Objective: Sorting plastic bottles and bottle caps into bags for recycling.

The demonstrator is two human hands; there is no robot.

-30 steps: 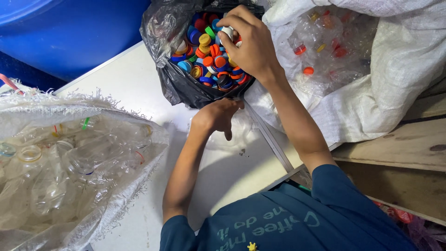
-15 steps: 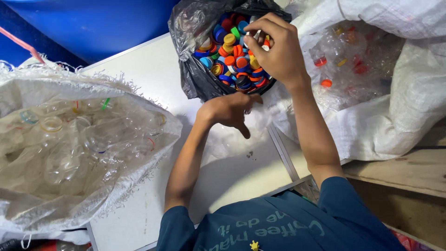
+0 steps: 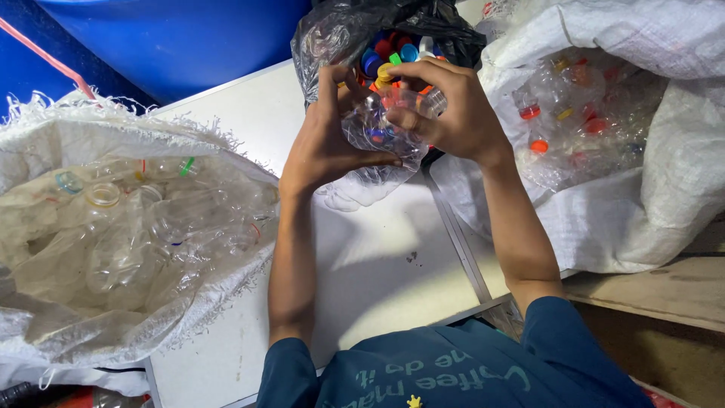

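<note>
A crumpled clear plastic bottle (image 3: 375, 134) is gripped by both hands over the white table (image 3: 362, 264). My left hand (image 3: 325, 140) wraps its lower body. My right hand (image 3: 445, 109) clasps its upper end, near the neck. Just behind the hands, a black plastic bag (image 3: 340, 34) stands open, full of coloured bottle caps (image 3: 389, 53).
A white woven sack (image 3: 98, 227) on the left holds several clear capless bottles. Another white sack (image 3: 627, 136) on the right holds clear bottles with caps on. A blue barrel (image 3: 181, 38) stands at the back. A wooden board (image 3: 664, 291) lies at the right.
My right hand left the cap bag and joined my left hand on the bottle. The left hand lifted the bottle up toward the black bag.
</note>
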